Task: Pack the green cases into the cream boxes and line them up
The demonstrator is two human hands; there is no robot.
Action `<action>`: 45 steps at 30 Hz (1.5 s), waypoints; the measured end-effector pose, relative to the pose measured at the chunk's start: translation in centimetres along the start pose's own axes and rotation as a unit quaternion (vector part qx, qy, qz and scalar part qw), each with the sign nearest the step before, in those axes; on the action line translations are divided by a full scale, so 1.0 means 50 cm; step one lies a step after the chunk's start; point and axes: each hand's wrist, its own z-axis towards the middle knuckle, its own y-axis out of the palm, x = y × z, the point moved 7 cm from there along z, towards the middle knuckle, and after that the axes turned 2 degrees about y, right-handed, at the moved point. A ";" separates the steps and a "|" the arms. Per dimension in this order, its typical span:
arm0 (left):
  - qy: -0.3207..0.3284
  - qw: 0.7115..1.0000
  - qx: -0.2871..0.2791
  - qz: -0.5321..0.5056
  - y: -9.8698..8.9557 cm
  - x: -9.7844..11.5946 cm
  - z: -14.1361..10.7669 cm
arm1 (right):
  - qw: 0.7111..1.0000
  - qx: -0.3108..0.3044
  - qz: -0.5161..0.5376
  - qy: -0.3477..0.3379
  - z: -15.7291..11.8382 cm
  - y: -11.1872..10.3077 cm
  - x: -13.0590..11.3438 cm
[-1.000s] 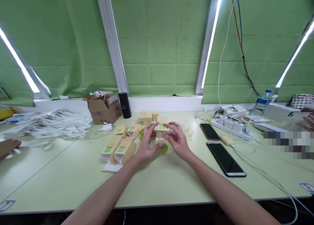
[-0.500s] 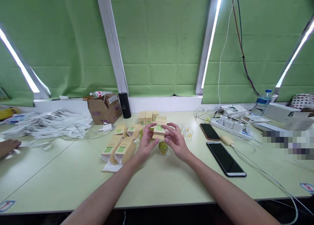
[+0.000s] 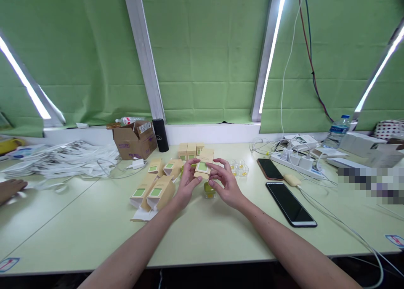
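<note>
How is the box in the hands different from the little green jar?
The box is tan with a green square on it, while the jar has a green top and a see-through base.
The box is tilted between the left hand and right hand; the jar stands upright on the table.
The box looks bigger than the jar.
Both have some green.
</note>
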 end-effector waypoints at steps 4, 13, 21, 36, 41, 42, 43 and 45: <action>-0.006 1.000 0.002 0.008 0.001 0.004 -0.002 | 1.000 0.000 -0.006 -0.003 -0.001 0.001 -0.004; -0.001 1.000 0.003 0.002 0.004 0.008 -0.003 | 1.000 0.006 -0.006 0.008 -0.003 0.001 0.004; 0.044 0.999 -0.002 0.026 0.008 0.020 -0.005 | 0.999 0.031 -0.003 0.018 0.001 -0.008 0.010; 0.081 0.993 0.030 0.082 0.002 0.017 -0.001 | 0.998 0.050 -0.006 0.024 0.003 -0.012 0.010; 0.086 0.992 0.033 0.080 0.000 0.012 -0.001 | 0.998 0.052 -0.011 0.026 0.002 -0.012 0.015; 0.088 0.992 0.033 0.079 -0.001 0.011 -0.001 | 0.998 0.053 -0.012 0.026 0.002 -0.012 0.016; 0.089 0.993 0.033 0.077 -0.001 0.008 -0.001 | 0.998 0.055 -0.012 0.026 0.003 -0.012 0.016; 0.089 0.993 0.034 0.076 -0.003 0.004 -0.001 | 0.998 0.059 -0.012 0.022 0.003 -0.012 0.016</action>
